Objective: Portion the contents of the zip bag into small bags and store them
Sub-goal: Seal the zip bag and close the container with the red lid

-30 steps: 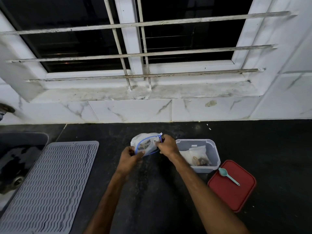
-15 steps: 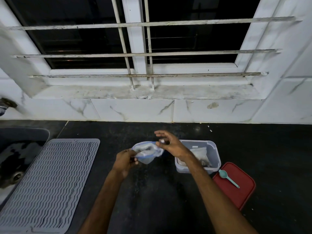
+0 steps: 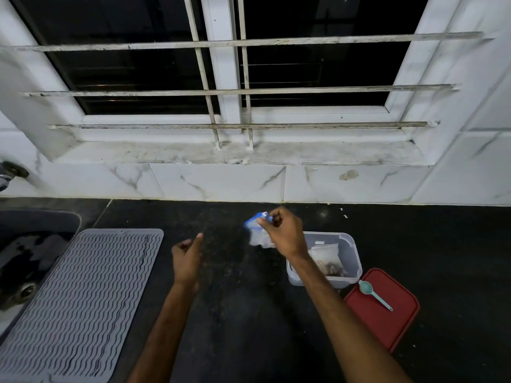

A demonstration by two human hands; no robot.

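A clear, rectangular plastic container (image 3: 352,246) stands open on the black tabletop (image 3: 249,327), right of centre. In it lie small clear plastic bags (image 3: 326,251), pale on top with dark brown contents showing lower down; how many bags there are is hard to make out, and the right forearm covers the container's near-left corner. Just beside it, towards the person, a red rounded-square lid (image 3: 387,319) lies flat with a small teal plastic spoon (image 3: 373,294) resting on it.

The right hand (image 3: 284,232) is raised over the tabletop just left of the container. Its grip is pinched on the top edge of a small clear zip bag with a blue seal (image 3: 258,237), which hangs below the fingertips. The bag is blurred and partly behind the hand, so its contents cannot be read. The left hand (image 3: 186,258) hovers well apart from the bag, to its left. Its grip is slack and holds nothing, fingers loosely curled and the forefinger sticking out.

At the left a grey ribbed silicone mat (image 3: 80,299) lies beside a dark sink (image 3: 30,225), which the frame edge cuts off.
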